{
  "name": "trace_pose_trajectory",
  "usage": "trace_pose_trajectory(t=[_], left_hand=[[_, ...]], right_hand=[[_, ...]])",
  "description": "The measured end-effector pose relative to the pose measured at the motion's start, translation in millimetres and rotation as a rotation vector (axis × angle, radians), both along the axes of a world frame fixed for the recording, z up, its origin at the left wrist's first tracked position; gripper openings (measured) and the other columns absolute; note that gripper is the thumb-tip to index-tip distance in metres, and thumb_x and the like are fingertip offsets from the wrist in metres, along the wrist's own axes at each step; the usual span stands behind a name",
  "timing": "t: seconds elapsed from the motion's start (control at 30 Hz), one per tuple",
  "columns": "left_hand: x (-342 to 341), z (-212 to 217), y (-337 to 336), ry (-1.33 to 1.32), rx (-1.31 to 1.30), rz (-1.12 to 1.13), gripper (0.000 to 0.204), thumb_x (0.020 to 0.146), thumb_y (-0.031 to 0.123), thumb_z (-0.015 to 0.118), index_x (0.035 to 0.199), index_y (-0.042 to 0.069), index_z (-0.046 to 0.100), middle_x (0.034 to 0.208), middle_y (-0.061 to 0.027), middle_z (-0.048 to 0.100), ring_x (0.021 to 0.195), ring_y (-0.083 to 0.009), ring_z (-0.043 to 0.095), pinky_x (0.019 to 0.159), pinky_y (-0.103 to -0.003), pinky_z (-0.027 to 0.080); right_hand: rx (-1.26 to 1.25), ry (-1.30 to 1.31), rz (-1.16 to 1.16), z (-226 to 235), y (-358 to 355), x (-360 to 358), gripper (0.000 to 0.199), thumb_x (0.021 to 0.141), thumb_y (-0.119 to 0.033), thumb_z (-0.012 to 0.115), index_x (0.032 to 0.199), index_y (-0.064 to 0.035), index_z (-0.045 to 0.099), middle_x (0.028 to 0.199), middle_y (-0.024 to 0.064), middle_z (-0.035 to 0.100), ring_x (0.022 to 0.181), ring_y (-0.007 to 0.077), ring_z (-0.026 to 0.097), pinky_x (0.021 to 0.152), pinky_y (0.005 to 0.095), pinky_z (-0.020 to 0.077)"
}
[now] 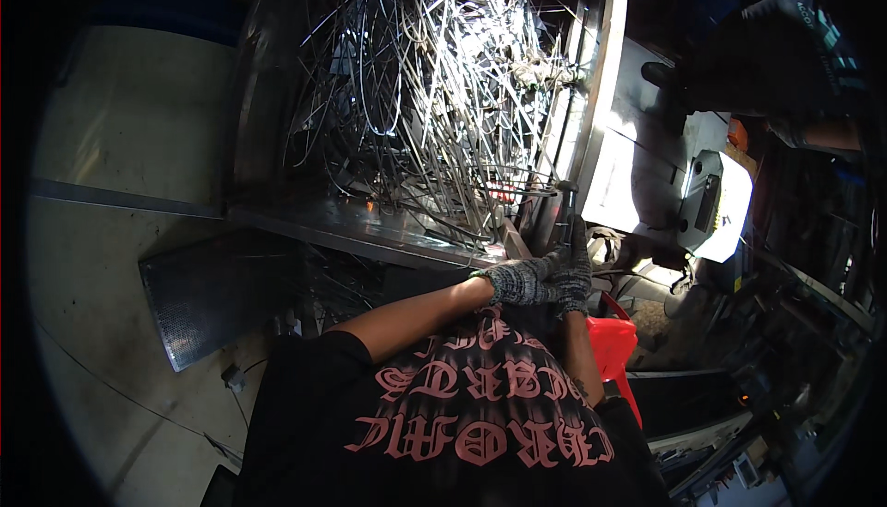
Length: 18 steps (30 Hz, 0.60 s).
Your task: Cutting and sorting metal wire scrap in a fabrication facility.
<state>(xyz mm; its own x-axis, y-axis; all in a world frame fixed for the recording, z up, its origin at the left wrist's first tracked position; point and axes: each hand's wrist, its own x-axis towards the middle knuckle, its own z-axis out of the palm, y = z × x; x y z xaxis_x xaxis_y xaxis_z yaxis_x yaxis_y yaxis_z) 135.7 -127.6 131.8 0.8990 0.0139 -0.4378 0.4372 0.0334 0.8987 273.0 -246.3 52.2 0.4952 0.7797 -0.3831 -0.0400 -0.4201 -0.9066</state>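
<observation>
My left hand (525, 282), in a grey knit glove, reaches across my front and meets my right hand (575, 276), gloved the same way. Out of my right hand's grip rises a hammer-like metal tool (567, 200) with a short, blunt head. My left hand's fingers are closed against the right hand; what lies between them is hidden. Just beyond the hands is the near right corner of a large metal bin (370, 237), holding a tangled heap of thin metal strips and wires (453, 91). A pale, glove-like thing (543, 73) lies at the heap's right side.
A red plastic chair (612, 345) stands close to my right arm. Farther right is a white machine part (719, 204) on a pale surface. Another person (785, 54) is at the upper right. A dark perforated panel (222, 299) leans at the left.
</observation>
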Motion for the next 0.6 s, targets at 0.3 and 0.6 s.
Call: trace_pose_trajectory(t=[0.3, 0.6], left_hand=[[-3.2, -16.9, -9.4, -0.010, 0.071, 0.024, 0.095, 0.088, 0.052, 0.062, 0.152, 0.000, 0.017, 0.148, -0.0262, 0.039, 0.137, -0.0342, 0.041, 0.113, -0.036, 0.032], [-1.0, -23.1, -12.2, -0.021, 0.097, 0.044, 0.092, 0.087, 0.052, 0.064, 0.151, 0.000, 0.023, 0.142, -0.0259, 0.047, 0.132, -0.0334, 0.048, 0.109, -0.035, 0.037]], right_hand=[[-0.125, 0.497, -0.262, 59.1, 35.5, -12.5, 0.075, 0.088, 0.015, 0.041, 0.156, -0.0084, 0.017, 0.154, 0.0045, 0.032, 0.129, 0.0170, 0.042, 0.109, 0.0268, 0.0350], [-0.037, 0.019, 0.011, 1.4, 1.9, 2.9, 0.086, 0.075, 0.016, 0.044, 0.155, -0.0072, 0.022, 0.155, 0.0104, 0.035, 0.140, 0.0206, 0.036, 0.114, 0.0267, 0.0281]])
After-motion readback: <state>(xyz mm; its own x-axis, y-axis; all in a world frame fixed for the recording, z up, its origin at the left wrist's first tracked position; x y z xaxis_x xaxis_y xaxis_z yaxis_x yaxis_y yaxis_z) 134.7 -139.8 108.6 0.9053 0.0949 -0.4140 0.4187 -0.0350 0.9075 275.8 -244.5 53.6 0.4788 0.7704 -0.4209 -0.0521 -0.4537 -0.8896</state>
